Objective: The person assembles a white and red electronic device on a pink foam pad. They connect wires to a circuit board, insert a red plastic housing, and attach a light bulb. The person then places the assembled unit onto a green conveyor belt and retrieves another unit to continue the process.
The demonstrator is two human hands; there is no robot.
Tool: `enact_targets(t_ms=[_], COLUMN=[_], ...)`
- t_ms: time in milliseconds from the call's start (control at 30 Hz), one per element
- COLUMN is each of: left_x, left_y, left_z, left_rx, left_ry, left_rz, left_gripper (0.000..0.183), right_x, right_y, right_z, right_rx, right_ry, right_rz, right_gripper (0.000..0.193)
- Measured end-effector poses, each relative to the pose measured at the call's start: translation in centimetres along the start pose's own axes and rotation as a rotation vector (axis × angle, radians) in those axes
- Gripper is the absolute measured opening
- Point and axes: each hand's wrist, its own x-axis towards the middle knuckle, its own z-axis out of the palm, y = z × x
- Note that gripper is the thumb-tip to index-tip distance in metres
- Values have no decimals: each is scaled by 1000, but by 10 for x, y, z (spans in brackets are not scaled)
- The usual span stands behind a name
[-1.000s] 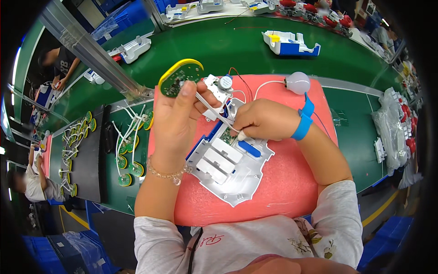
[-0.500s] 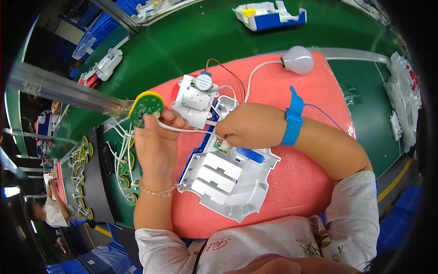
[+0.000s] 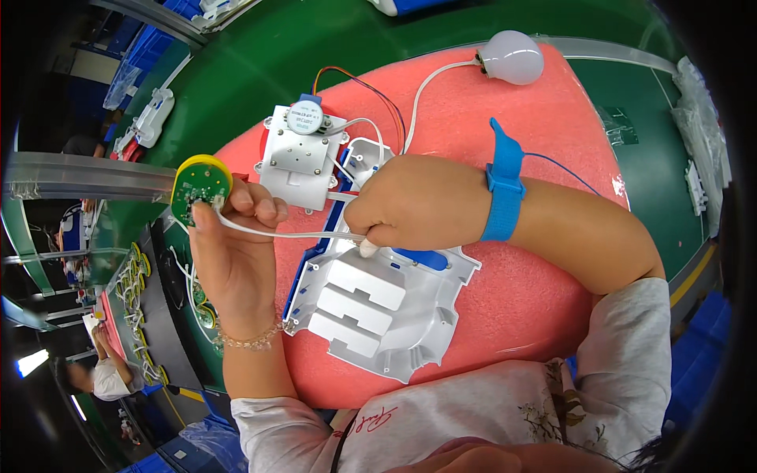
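Behind and to the right, a smooth green work surface [image 3: 260, 71], crossed at left by a grey metal post [image 3: 95, 172]. At far left, a person in a white shirt [image 3: 114, 380], near a line of small yellow-rimmed boards [image 3: 140, 315]. In front, laid over the green, a broad pink foam mat [image 3: 536, 303].

Holding up a round green circuit board with a yellow rim [image 3: 200, 188] in the left hand [image 3: 239, 256], above the mat's left edge; thumb clamped against the lower part of the board's face, other fingers curled, partly hidden behind. Around the left wrist, a clear beaded bracelet [image 3: 248, 340].

Stretched from board to right hand [image 3: 422, 201], a slim white cable [image 3: 296, 234]. Right thumb and forefinger pinched together on the cable, just over a white plastic shell with blue edging [image 3: 426, 331]; cannot tell how far past the fingertips the cable runs. Around the right wrist, a bright blue strap [image 3: 505, 206].

Inside the shell, lying open on the mat, stepped white blocks [image 3: 367, 281] and a long blue rounded insert [image 3: 423, 258]. At its upper left, a white boxy mechanism [image 3: 296, 163] topped by a round silver motor [image 3: 305, 117]. Near the mat's far edge, a frosted white bulb [image 3: 514, 57]
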Motion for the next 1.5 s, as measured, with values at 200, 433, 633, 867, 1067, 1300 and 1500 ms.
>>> enact_targets(t_ms=[200, 433, 633, 867, 1067, 1300, 1500], left_x=[1, 2, 3, 5, 2, 1, -1], left_y=[0, -2, -2, -1, -1, 1, 5], left_z=[-1, 0, 0, 1, -1, 0, 1], left_rx=[-33, -60, -87, -109, -87, -75, 57], left_ry=[-44, -56, -72, -81, -66, -76, -124], left_rz=[-11, -36, -47, -72, -75, -52, -65], left_gripper=[31, 32, 31, 30, 29, 28, 30], right_x=[1, 0, 1, 5, 2, -1, -5], right_y=[2, 3, 5, 6, -2, -20, -18], right_z=[-4, -4, -5, -7, -12, 0, 6], right_rx=[-86, -124, -145, -193, -290, -488, -430], right_ry=[-87, -90, -73, -130, -140, -114, -55], right_rz=[1, -73, -137, -153, -217, -75, -72], right_gripper=[10, 11, 13, 12, 10, 9, 7])
